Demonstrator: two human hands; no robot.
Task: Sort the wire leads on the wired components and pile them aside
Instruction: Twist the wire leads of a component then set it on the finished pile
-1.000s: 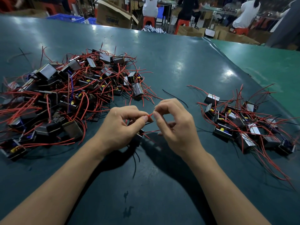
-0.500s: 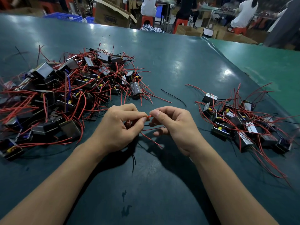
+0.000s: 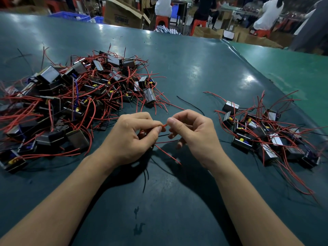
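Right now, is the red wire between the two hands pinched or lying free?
Pinched. The left hand and the right hand each grip the red wire at the fingertips, above the table.

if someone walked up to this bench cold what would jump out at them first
First, the big tangled heap of wired components with red leads covering the table's left side, and a smaller pile on the right. Then, at the centre, the left hand and right hand pinching a red wire lead between them over the dark green table.
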